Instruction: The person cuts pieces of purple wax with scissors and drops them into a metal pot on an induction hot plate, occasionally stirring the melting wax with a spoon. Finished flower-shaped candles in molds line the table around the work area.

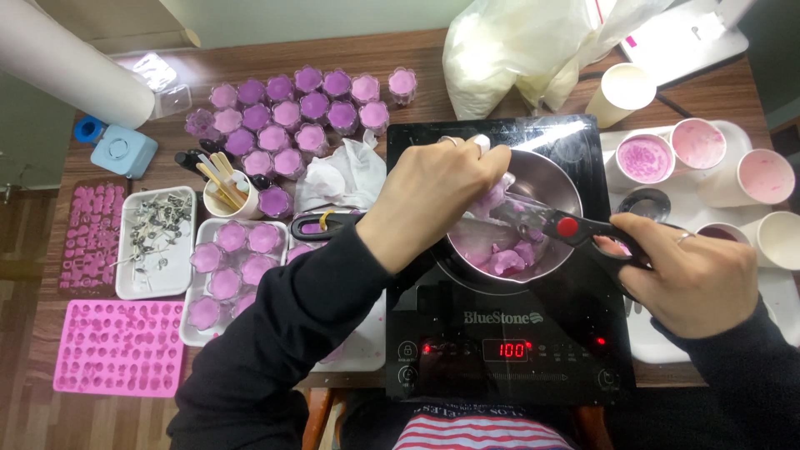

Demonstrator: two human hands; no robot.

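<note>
Both hands over the steel pot (557, 179) on the black cooktop (583, 333): left hand (433, 196) pinched a clear cup (498, 198) of purple wax, right hand (696, 279) closed through scissor (554, 223) handles, blades cutting at 9 o'clock so chunks dropped in. Cup mostly hidden behind fingers. Filled purple cups (292, 117) crowded the counter (50, 250) at 10 o'clock.

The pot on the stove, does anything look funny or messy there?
Nothing is spilled. The metal pot sits on the black cooktop with purple lumps inside. The left hand holds a clear cup over it while the right hand cuts with scissors.
</note>
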